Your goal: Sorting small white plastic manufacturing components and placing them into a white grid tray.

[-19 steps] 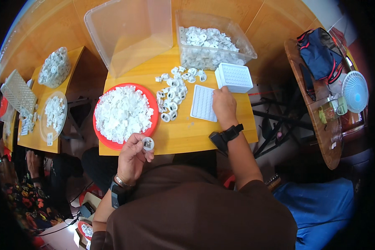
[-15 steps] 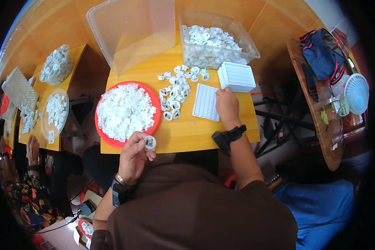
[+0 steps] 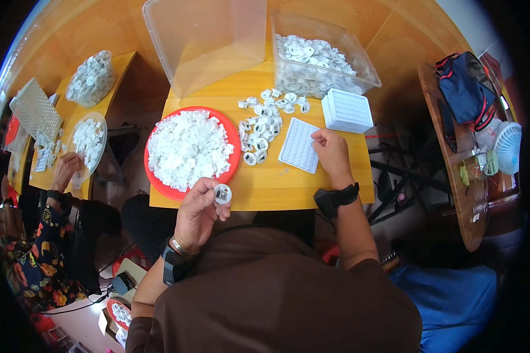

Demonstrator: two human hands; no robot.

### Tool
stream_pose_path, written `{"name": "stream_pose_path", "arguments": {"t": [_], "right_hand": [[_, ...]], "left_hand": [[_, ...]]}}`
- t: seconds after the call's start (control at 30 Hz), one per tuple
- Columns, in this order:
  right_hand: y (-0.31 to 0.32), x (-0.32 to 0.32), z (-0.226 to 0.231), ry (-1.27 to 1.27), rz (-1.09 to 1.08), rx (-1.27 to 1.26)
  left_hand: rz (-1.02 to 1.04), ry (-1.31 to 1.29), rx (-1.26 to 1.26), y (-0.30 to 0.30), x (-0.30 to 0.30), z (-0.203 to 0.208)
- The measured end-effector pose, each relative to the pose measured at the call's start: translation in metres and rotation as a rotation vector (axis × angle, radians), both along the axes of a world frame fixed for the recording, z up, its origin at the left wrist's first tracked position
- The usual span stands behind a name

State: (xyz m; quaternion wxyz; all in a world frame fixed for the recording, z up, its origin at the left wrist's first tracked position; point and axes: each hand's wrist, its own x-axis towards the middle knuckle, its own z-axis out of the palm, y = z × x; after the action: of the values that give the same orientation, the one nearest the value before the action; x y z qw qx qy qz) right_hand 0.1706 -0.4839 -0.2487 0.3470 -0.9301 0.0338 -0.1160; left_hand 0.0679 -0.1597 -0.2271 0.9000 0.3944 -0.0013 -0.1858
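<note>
My left hand [image 3: 198, 207] is closed, pinching a small round white plastic part [image 3: 222, 194] with a dark middle between thumb and fingers. It is just in front of a red round tray [image 3: 236, 154] heaped with small white plastic pieces [image 3: 188, 150]. My right hand [image 3: 333, 154] has its fingers pinched together at the right edge of a flat white tray with rows of small cells [image 3: 297, 146]. Whatever those fingertips hold, if anything, is too small to make out. Several round white parts [image 3: 261, 130] lie loose between the two trays.
A stack of white cell trays [image 3: 347, 110] stands at the back right, beside a clear bin [image 3: 359, 73] of white parts. A clear lid [image 3: 209, 44] leans behind. On the left, another person's hand [image 3: 69, 167] is at a plate of white pieces [image 3: 89, 141].
The whole view has shifted, so the table appears farther right. My left hand still holds the round part, and my right fingertips remain by the cell tray. The other person's hand moved to their plate.
</note>
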Motion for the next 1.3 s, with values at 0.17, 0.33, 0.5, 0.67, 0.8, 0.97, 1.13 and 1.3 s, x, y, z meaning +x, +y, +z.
{"name": "stream_pose_path", "arguments": {"t": [0.17, 0.33, 0.5, 0.67, 0.8, 0.97, 1.13, 1.3], "right_hand": [[0.04, -0.022, 0.032, -0.076, 0.104, 0.295], [0.107, -0.056, 0.075, -0.227, 0.448, 0.499], [0.139, -0.064, 0.073, -0.516, 0.648, 0.352], [0.148, -0.067, 0.07, -0.605, 0.671, 0.277], [0.149, -0.067, 0.067, -0.642, 0.683, 0.242], [0.149, -0.068, 0.066, -0.634, 0.711, 0.216], [0.146, -0.068, 0.065, -0.545, 0.763, 0.219], [0.142, -0.069, 0.059, -0.232, 0.736, 0.492]], "left_hand": [[0.058, -0.028, -0.021, -0.001, 0.002, 0.006], [0.073, -0.076, -0.015, -0.004, 0.002, 0.013], [0.091, -0.124, 0.014, -0.009, 0.001, 0.022], [0.106, -0.131, 0.023, -0.01, -0.002, 0.025], [0.097, -0.129, 0.036, -0.009, -0.002, 0.023], [0.114, -0.128, 0.052, -0.01, -0.002, 0.02], [0.114, -0.178, 0.193, -0.009, -0.004, 0.018], [0.075, -0.207, 0.229, -0.006, -0.005, 0.015]]}}
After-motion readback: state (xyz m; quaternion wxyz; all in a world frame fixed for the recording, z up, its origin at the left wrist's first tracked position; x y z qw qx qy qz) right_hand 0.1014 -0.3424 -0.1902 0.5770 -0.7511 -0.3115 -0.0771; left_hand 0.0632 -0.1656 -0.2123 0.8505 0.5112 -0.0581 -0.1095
